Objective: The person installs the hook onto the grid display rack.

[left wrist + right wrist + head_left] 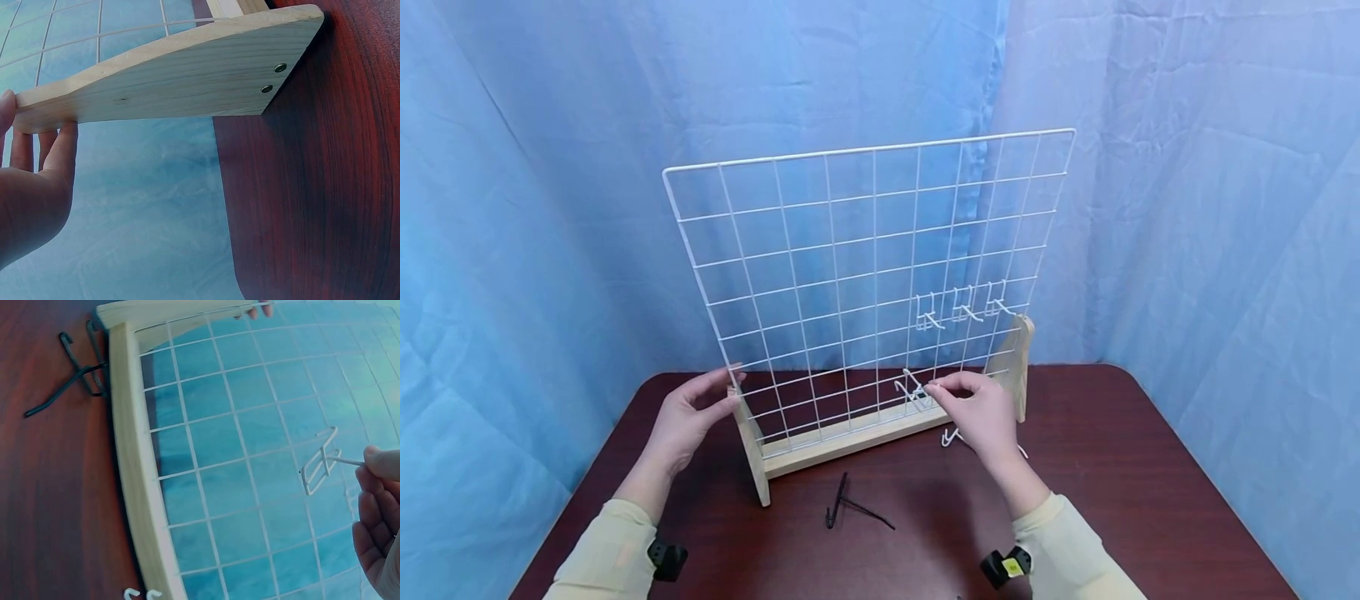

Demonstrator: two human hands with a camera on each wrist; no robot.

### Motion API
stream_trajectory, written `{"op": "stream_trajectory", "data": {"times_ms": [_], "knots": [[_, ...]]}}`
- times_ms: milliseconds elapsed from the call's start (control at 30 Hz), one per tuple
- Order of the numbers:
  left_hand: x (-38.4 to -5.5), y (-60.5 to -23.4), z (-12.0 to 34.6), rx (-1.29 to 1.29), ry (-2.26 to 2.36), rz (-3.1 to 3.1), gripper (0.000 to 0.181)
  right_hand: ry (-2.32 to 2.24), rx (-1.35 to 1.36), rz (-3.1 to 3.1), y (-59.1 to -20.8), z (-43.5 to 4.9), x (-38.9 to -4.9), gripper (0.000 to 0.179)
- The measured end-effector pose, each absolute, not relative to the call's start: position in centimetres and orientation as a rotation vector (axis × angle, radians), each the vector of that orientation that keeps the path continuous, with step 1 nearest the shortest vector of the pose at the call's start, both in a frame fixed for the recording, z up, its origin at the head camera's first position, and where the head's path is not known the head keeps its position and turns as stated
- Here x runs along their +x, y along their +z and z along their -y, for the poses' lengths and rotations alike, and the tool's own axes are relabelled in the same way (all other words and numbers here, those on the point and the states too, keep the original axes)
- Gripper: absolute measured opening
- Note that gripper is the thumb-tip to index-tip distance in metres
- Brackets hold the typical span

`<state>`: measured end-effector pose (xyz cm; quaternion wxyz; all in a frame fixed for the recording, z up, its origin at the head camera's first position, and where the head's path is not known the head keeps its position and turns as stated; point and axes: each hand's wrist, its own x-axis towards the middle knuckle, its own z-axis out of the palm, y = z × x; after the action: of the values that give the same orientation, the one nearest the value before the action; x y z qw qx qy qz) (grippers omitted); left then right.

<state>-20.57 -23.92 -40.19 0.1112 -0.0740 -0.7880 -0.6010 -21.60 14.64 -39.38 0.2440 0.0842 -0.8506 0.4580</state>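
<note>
A white wire grid panel (872, 151) stands tilted in a wooden stand. My left hand (688, 408) grips the top of the stand's left side piece (187, 81), thumb on one side and fingers on the other. Between thumb and fingertips, my right hand (981, 408) pinches the prong of a white wire hook (325, 459). Its looped back overlaps the lower grid in the head view. Three more white hooks hang side by side higher on the panel: a left one (929, 320), a middle one (967, 313) and a right one (1000, 307).
On the dark red table (1120, 500), a black hook (842, 502) lies in front of the stand's wooden crossbar (857, 440). Another white hook (951, 436) lies below my right hand, partly covered by it. Blue curtains (700, 83) enclose the table behind and at both sides.
</note>
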Motion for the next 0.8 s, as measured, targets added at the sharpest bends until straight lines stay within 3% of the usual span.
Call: {"op": "stream_trajectory", "data": {"times_ms": [800], "knots": [[-20.6,-40.2,24.0,-0.187,-1.752,2.349,0.050,1.256,0.205,2.128,-34.3,-12.2,-23.4,0.010]]}}
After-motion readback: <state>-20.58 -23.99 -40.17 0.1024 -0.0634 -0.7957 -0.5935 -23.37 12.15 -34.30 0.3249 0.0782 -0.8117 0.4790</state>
